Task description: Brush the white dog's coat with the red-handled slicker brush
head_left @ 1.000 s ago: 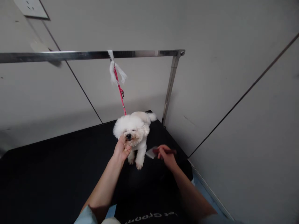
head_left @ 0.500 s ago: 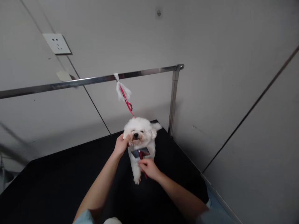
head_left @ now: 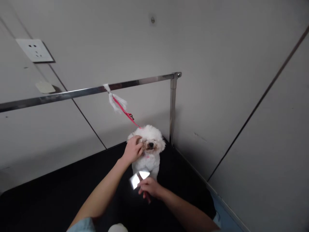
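A fluffy white dog [head_left: 154, 135] sits on the black table, facing me, with brownish fur around its muzzle. My left hand [head_left: 133, 149] holds the side of its head beside the muzzle, fingers bent into the fur. In my right hand [head_left: 151, 187] is a slicker brush [head_left: 135, 180] with a dark red handle. The brush's rectangular head shines brightly in front of the dog's lower chest; I cannot tell whether it touches the fur. A red leash [head_left: 124, 112] runs from behind the dog's head to the metal bar.
The black tabletop [head_left: 60, 190] reaches to the wall. Above its back edge runs a metal bar [head_left: 79, 93] on an upright post [head_left: 173, 111], with a white cloth tie [head_left: 115, 100] knotted around it. A socket [head_left: 35, 51] is on the wall at upper left.
My right hand has drawn the brush down and away from the dog's chest. The dog's head has turned and shifted right, and my left hand now lies higher across its cheek. The view has shifted.
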Tool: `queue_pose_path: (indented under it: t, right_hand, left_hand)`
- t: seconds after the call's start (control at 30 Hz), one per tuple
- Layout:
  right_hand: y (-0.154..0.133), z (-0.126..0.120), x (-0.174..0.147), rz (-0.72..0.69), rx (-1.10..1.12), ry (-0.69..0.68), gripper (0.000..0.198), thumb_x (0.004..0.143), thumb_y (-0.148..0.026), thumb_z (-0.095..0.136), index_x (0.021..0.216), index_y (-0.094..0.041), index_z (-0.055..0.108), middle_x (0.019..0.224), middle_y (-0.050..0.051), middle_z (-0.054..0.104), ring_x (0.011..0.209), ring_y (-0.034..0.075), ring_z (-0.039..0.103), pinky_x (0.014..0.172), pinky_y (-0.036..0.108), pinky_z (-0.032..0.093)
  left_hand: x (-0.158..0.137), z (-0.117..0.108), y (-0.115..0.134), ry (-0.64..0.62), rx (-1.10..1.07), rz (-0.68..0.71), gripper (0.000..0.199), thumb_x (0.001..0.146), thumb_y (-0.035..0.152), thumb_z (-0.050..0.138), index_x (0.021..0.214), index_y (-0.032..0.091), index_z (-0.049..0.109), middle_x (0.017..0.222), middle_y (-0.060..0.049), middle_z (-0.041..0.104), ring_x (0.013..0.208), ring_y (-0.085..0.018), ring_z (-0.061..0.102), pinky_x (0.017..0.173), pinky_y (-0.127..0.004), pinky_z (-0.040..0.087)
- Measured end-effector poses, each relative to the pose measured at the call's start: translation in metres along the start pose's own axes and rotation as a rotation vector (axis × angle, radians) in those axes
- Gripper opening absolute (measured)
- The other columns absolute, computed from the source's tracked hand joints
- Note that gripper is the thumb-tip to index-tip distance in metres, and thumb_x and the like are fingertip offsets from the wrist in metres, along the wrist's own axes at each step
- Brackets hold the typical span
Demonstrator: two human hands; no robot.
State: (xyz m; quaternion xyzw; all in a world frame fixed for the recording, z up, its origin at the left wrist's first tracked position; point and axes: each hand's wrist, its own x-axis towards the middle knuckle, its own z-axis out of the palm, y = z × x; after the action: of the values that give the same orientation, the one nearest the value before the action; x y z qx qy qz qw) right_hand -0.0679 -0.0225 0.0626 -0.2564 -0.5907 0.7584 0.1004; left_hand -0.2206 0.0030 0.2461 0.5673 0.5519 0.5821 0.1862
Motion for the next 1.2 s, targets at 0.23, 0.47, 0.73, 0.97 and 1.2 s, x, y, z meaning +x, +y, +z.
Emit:
queue_pose_path:
  t: [0.23,0.47,0.73,0.97,1.2]
  right_hand:
    - [-0.041,-0.033,-0.014,-0.464,-0.170,0.379,0.024,0.080,-0.037,0.060,0.088,-0.019,0.073,0.071,0.002,0.065,0.060,0.013,0.058,0.058,0.026,0.048]
    - [-0.040,-0.026,-0.027,-0.380,-0.121,0.296,0.038,0.083,-0.049,0.054,0.101,-0.019,0.070,0.081,0.004,0.068,0.048,0.011,0.053,0.045,0.025,0.043]
    - [-0.050,-0.015,-0.039,-0.416,-0.168,0.383,0.039,0.082,-0.052,0.054,0.093,-0.018,0.070,0.071,0.003,0.064,0.048,0.012,0.053,0.044,0.025,0.045]
    - [-0.054,0.020,-0.062,-0.659,-0.019,0.327,0.028,0.080,-0.046,0.062,0.083,-0.023,0.045,0.097,0.004,0.069,0.073,0.016,0.066,0.075,0.036,0.053]
    - [-0.063,0.037,-0.082,-0.482,0.135,0.184,0.037,0.077,-0.046,0.065,0.095,-0.022,0.043,0.088,0.003,0.068,0.064,0.015,0.064,0.062,0.030,0.048]
  left_hand:
    - [0.026,0.029,0.018,-0.287,-0.267,-0.117,0.027,0.065,0.004,0.070,0.046,0.019,0.058,0.105,-0.014,0.070,0.122,-0.028,0.053,0.114,-0.043,0.027]
    - [0.024,0.026,0.020,-0.150,-0.282,-0.069,0.014,0.069,0.022,0.074,0.059,0.017,0.067,0.096,-0.015,0.074,0.110,-0.028,0.062,0.107,-0.041,0.037]
    - [-0.002,0.008,0.036,-0.082,-0.306,-0.079,0.023,0.074,0.035,0.070,0.079,0.013,0.076,0.097,-0.014,0.074,0.098,-0.026,0.065,0.097,-0.036,0.044]
    - [-0.035,-0.009,0.062,-0.011,-0.419,-0.180,0.017,0.071,0.028,0.071,0.073,0.012,0.074,0.086,-0.011,0.073,0.066,-0.018,0.061,0.062,-0.026,0.048]
    - [-0.045,-0.019,0.073,-0.101,-0.386,-0.151,0.027,0.069,0.038,0.073,0.069,0.010,0.074,0.089,-0.014,0.074,0.067,-0.017,0.060,0.060,-0.024,0.047]
